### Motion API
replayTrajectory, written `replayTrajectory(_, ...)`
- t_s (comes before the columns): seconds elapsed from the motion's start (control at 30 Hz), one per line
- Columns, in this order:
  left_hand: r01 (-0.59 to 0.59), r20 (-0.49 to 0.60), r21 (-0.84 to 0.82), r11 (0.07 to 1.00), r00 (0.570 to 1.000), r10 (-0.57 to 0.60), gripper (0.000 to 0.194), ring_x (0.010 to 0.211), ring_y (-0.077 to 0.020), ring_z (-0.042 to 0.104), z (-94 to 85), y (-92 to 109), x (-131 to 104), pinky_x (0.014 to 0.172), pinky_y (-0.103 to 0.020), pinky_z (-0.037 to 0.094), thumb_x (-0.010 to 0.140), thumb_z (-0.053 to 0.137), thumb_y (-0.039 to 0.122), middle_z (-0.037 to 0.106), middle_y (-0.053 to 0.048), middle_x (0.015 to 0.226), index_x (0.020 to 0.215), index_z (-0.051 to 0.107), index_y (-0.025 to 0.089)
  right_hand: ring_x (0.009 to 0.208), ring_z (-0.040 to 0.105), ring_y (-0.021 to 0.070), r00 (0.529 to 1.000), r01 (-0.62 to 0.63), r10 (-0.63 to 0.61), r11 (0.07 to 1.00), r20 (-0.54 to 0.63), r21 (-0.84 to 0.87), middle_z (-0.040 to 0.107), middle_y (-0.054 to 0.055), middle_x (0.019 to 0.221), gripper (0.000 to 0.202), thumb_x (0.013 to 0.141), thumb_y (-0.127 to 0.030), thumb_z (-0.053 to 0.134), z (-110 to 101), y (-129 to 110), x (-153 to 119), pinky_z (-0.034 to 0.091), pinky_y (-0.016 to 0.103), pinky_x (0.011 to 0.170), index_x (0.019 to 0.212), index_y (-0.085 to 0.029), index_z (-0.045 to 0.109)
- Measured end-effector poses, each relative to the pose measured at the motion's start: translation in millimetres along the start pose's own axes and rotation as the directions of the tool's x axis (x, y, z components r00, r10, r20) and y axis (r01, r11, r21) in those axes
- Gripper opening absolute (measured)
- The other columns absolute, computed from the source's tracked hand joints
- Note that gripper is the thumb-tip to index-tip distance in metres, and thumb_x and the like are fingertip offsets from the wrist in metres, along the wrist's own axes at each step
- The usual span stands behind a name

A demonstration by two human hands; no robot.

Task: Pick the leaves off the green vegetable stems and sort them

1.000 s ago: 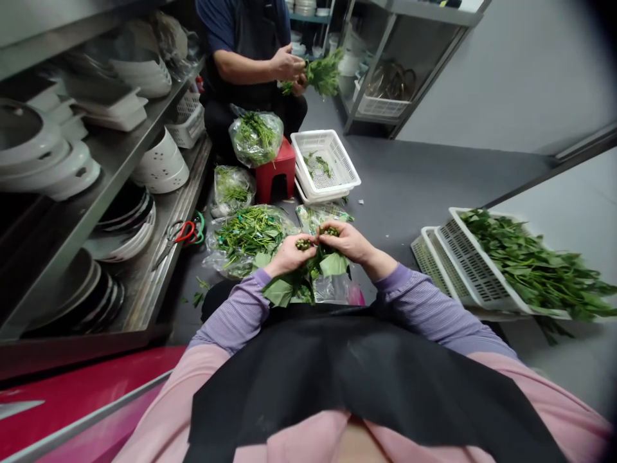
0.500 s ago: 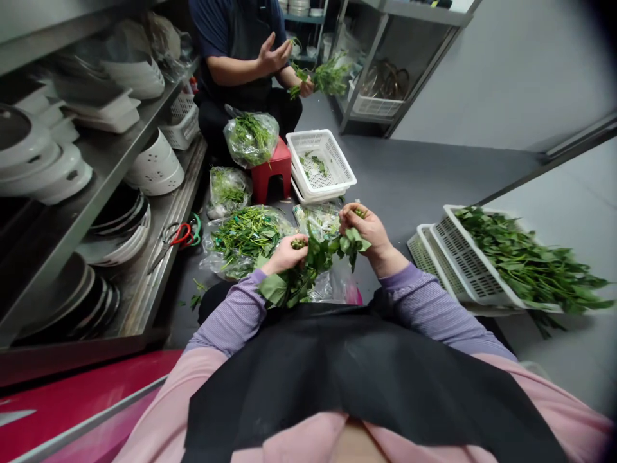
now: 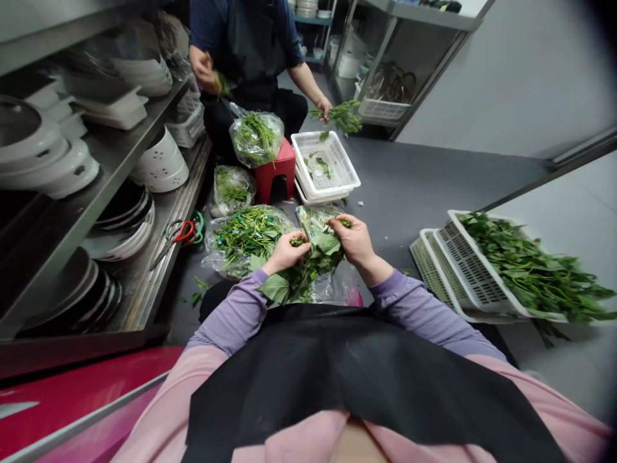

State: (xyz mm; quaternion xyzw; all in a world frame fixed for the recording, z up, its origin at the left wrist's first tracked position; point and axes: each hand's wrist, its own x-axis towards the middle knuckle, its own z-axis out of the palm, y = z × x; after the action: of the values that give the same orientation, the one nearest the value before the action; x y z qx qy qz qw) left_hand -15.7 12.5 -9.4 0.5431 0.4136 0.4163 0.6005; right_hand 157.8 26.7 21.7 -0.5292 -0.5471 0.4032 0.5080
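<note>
Head view, stems (image 3: 295, 242) in left grip (image 3: 284, 255), leaves (image 3: 276, 289) below

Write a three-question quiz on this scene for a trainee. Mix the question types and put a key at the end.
1. True or false: the person's left hand and right hand both hold greens.
2. What colour is the stool?
3. Which basket is heaped with leaves?
A) The one beside the stool
B) The one by the person's right sleeve
C) Neither

Key:
1. True.
2. Red.
3. B: that basket is piled high, with leaves hanging past its rim.
</note>
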Motion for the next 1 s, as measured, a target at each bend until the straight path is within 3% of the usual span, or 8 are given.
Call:
replayTrajectory(0.1,0.02,0.029,-0.242,0.97,0.999,-0.013,0.024,0.034,-0.0088,0.048,-8.8,3,3,0.037,-0.021,0.034,0.063,0.067,0.03,0.059,0.001,0.055,0.074,0.052,0.015,0.063,0.052,0.0095,1.0,-0.02,0.019,0.984,0.007,0.176,0.063,0.001,0.076,0.028,0.072,-0.046,0.062,-29,4,9,0.042,0.023,0.061,0.074,-0.019,0.059)
replayTrajectory(0.23,0.059,0.125,-0.51,0.858,0.992,0.005,0.025,0.033,-0.0074,0.046,-13.9,7,4,0.038,-0.022,0.035,0.062,0.065,0.026,0.062,0.001,0.059,0.08,0.053,0.013,0.063,0.056,0.0113,0.942,-0.193,0.151,0.974,0.298,0.117,0.065,0.002,0.074,0.029,0.07,-0.045,0.065,-61,2,14,0.044,0.025,0.061,0.077,-0.018,0.058)
replayTrajectory(0.37,0.12,0.206,-0.525,0.843,0.979,-0.011,0.022,0.032,-0.0073,0.045,-8.6,6,4,0.038,-0.022,0.036,0.063,0.064,0.024,0.061,0.0,0.058,0.078,0.052,0.013,0.05,0.045,0.0079,0.808,-0.214,0.259,0.966,0.529,-0.147,0.052,-0.002,0.053,0.032,0.071,-0.043,0.062,-49,0,6,0.036,0.022,0.052,0.082,-0.013,0.065)
replayTrajectory(0.47,0.127,0.208,-0.483,0.866,0.978,-0.028,0.021,0.032,-0.0081,0.046,-5.0,2,4,0.038,-0.022,0.035,0.064,0.064,0.022,0.061,0.0,0.057,0.078,0.052,0.012,0.052,0.043,0.0074,0.768,-0.119,0.246,0.962,0.591,-0.246,0.054,-0.001,0.058,0.036,0.071,-0.042,0.061,-24,-1,-2,0.034,0.022,0.054,0.087,-0.01,0.067)
replayTrajectory(0.57,0.132,0.189,-0.459,0.879,0.981,-0.049,0.019,0.033,-0.0077,0.047,-5.2,0,4,0.039,-0.022,0.036,0.064,0.064,0.022,0.061,0.0,0.056,0.076,0.052,0.012,0.057,0.045,0.0081,0.794,-0.01,0.185,0.957,0.58,-0.291,0.057,0.0,0.065,0.034,0.068,-0.039,0.062,-8,-2,-6,0.034,0.022,0.057,0.085,-0.01,0.067)
replayTrajectory(0.8,0.085,0.128,-0.349,0.933,0.991,-0.043,0.031,0.033,-0.0087,0.048,-5.1,-3,6,0.035,-0.02,0.033,0.068,0.067,0.038,0.061,0.0,0.056,0.077,0.051,0.014,0.06,0.045,0.0095,0.866,0.109,0.085,0.929,0.492,-0.353,0.055,-0.002,0.063,0.019,0.068,-0.027,0.052,-5,0,-9,0.034,0.023,0.06,0.071,-0.013,0.064)
replayTrajectory(0.87,0.049,0.058,-0.326,0.944,0.998,-0.032,0.032,0.034,-0.0086,0.049,-2.3,-4,5,0.035,-0.019,0.033,0.067,0.068,0.039,0.06,0.001,0.055,0.075,0.05,0.014,0.058,0.043,0.0091,0.89,0.033,0.102,0.958,0.444,-0.286,0.053,-0.002,0.06,0.016,0.067,-0.027,0.052,0,4,-14,0.033,0.023,0.058,0.068,-0.014,0.062)
replayTrajectory(1.0,0.02,0.013,-0.326,0.945,1.0,-0.017,0.032,0.034,-0.0075,0.048,3.2,-4,2,0.034,-0.018,0.033,0.066,0.07,0.039,0.059,0.002,0.054,0.073,0.05,0.014,0.05,0.037,0.0079,0.914,-0.3,0.276,0.953,0.298,0.038,0.045,-0.004,0.054,0.012,0.065,-0.028,0.052,7,16,-18,0.031,0.022,0.05,0.061,-0.017,0.053)
